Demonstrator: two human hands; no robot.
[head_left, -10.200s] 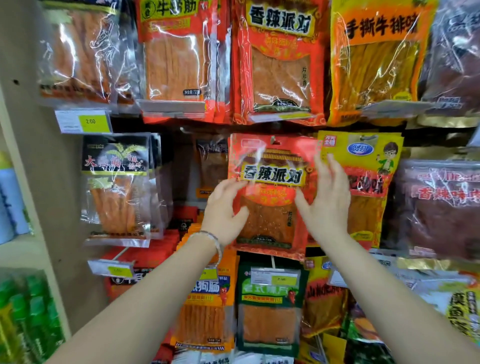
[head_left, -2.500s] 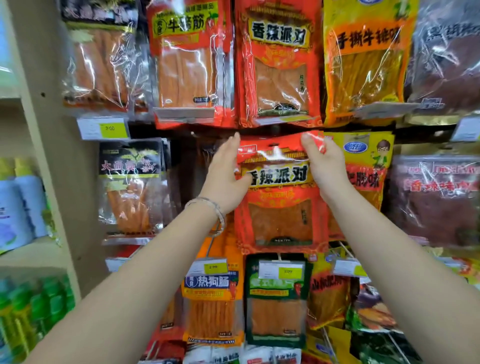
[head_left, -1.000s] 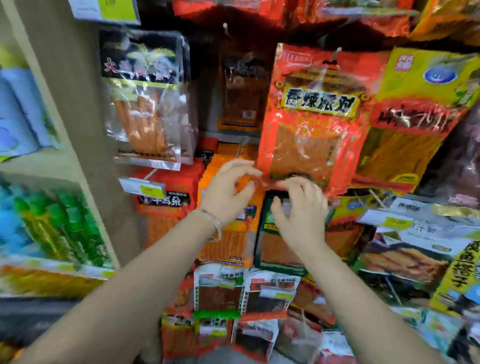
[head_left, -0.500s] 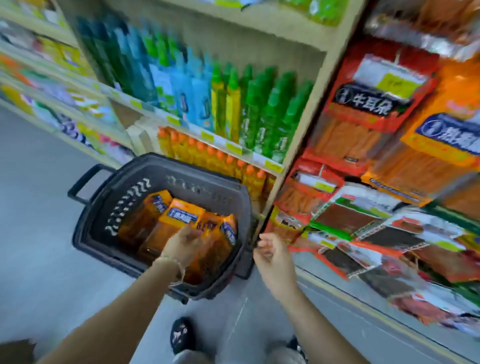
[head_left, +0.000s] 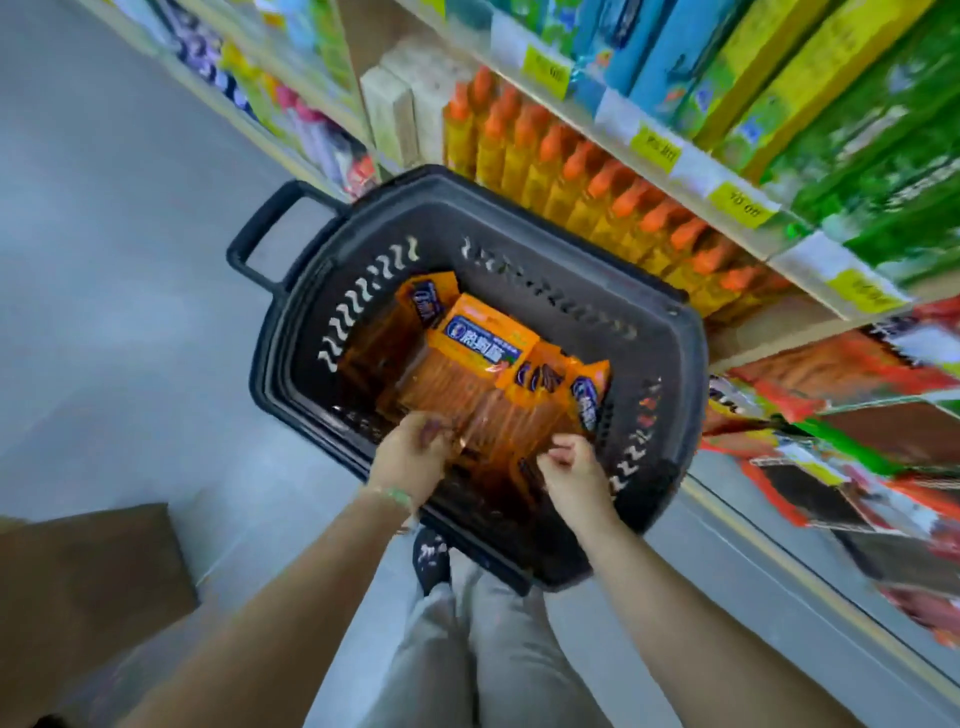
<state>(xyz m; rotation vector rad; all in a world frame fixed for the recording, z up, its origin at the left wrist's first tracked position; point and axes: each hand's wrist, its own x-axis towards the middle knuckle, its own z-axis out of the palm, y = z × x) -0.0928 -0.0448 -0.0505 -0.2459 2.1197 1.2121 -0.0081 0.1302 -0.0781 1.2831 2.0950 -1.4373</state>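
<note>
Orange film, glossy and partly clear, fills the space under both hands. The orange packets (head_left: 478, 395) lie stacked and overlapping inside a black basket (head_left: 550, 291), with their blue-labelled tops pointing away from the person and their clear ends toward the hands. The left hand (head_left: 410, 457) has its fingers curled down over the near end of the stack and grips it there. The right hand (head_left: 574, 475) is just beside the left, not touching it, with thumb and fingers bunched together at the near right corner of the packets. Blur hides whether it pinches the film or only touches it. A pale green bracelet (head_left: 397, 496) sits on the left wrist.

The basket walls around the hands are pierced with wavy slots, and both wrists cross its near rim. Its loop handle (head_left: 270, 223) sticks out beyond and to the left of the left hand. Below the wrists, toward the person, a dark shoe (head_left: 431, 556) and grey trousers (head_left: 467, 649) show above the grey floor (head_left: 104, 312). Well to the left of the left forearm lies a brown box (head_left: 88, 582). Beyond the basket, a shelf holds yellow bottles (head_left: 587, 176) with orange caps, and yellow price tags (head_left: 740, 200) sit on the shelf edge above them. To the right of the right hand hang red and green snack packs (head_left: 831, 467), blurred.
</note>
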